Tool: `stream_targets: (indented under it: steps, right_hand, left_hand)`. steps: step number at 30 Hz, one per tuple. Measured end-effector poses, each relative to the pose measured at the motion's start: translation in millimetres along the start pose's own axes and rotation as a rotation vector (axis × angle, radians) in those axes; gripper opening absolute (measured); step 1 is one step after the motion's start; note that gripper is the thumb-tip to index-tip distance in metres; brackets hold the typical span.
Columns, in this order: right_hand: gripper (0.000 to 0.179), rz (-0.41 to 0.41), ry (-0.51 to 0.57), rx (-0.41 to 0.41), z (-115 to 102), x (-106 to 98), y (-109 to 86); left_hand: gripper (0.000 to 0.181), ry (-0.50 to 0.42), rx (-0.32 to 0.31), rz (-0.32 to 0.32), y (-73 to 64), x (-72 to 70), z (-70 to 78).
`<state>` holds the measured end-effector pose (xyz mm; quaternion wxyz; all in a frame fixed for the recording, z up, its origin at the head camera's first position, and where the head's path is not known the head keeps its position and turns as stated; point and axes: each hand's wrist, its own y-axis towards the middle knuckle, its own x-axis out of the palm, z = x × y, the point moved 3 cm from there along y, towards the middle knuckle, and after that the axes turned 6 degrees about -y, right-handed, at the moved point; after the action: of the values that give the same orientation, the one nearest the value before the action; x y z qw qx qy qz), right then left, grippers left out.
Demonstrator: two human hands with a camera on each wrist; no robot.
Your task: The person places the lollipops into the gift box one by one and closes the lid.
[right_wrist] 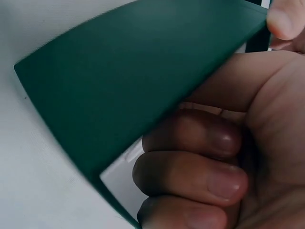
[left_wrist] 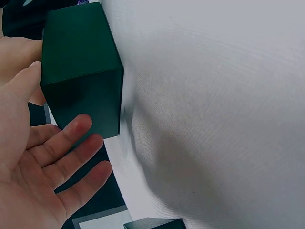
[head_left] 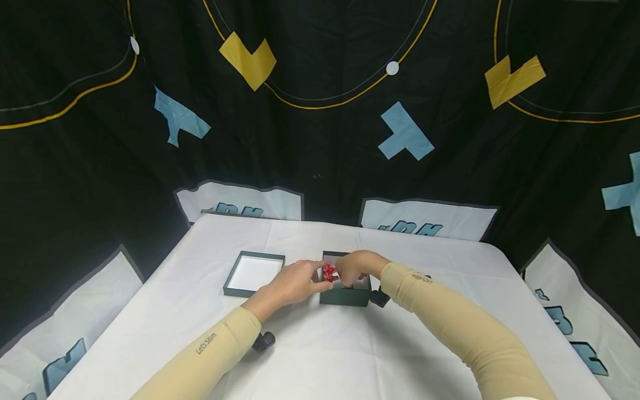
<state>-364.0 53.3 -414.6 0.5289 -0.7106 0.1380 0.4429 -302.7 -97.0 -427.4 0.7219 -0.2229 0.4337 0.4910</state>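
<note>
A dark green open box [head_left: 345, 298] with a pale inside stands on the table, a red, white-dotted item [head_left: 329, 272] showing at its left inside. My left hand [head_left: 299, 279] is at the box's left side, its thumb at the near corner and the other fingers loosely spread in the left wrist view. My right hand [head_left: 356, 268] reaches down into the box from above. Three of its fingers [right_wrist: 190, 176] are curled in the right wrist view; the tips of thumb and index finger are hidden behind the box wall, so whether they pinch anything is unclear.
A shallow green lid [head_left: 257, 272] lies left of the box, white inside facing up. Everything stands on a white-covered table [head_left: 320, 355]. Behind it hangs a black curtain [head_left: 300, 150] with tape pieces. Small dark devices sit by both wrists.
</note>
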Motion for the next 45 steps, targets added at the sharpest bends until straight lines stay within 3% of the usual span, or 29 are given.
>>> stream_targets:
  steps: [12,17,22,29,37,45]
  right_hand:
    - [0.029,0.067,0.040,0.009,-5.1,7.4,1.8]
    - [0.034,0.076,0.032,-0.025,-6.0,7.3,0.1]
    - [0.050,0.124,0.047,-0.061,-7.4,3.3,-5.2]
    - [0.008,0.196,-0.030,-0.059,-5.8,-4.7,-14.7]
    - [0.006,0.261,-0.016,-0.064,3.5,-9.6,-23.3]
    - [0.012,0.300,0.030,-0.011,18.6,-14.1,-36.2]
  left_hand:
    - [0.072,-0.021,0.012,0.000,0.1,1.3,-1.6]
    - [0.072,-0.019,0.010,-0.002,-0.4,0.9,-1.1]
    - [0.071,-0.018,0.002,-0.004,-0.9,0.9,-0.5]
    - [0.071,-0.023,0.002,0.005,-0.8,0.4,-0.3]
    - [0.070,-0.025,0.004,0.009,-0.5,0.8,-0.3]
    - [0.071,-0.020,-0.006,0.002,0.7,1.2,0.8]
